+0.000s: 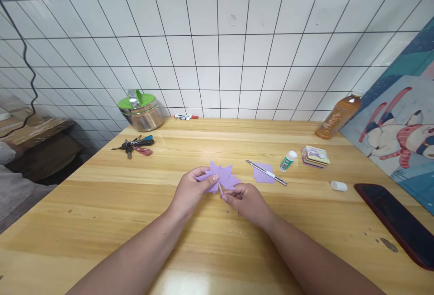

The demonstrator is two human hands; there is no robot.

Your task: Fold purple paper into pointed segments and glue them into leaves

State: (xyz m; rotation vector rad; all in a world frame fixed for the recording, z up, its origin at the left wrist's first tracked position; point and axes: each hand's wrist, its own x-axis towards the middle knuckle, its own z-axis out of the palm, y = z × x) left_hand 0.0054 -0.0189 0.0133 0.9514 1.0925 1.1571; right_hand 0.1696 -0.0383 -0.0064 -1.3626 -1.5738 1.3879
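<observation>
Between my two hands, just over the wooden table, is a purple paper leaf with pointed lobes and a thin stem. My left hand is closed on its left side, thumb on top near the middle. My right hand pinches the lower end of the stem between thumb and fingers. To the right, a purple paper piece lies flat with a slim silver craft knife across it. A glue stick, with its white top showing, lies further right.
A stack of small colored papers, a white cap, a dark phone and a tilted tea bottle are on the right. Keys, a green-lidded metal pot and a marker lie toward the left and back wall.
</observation>
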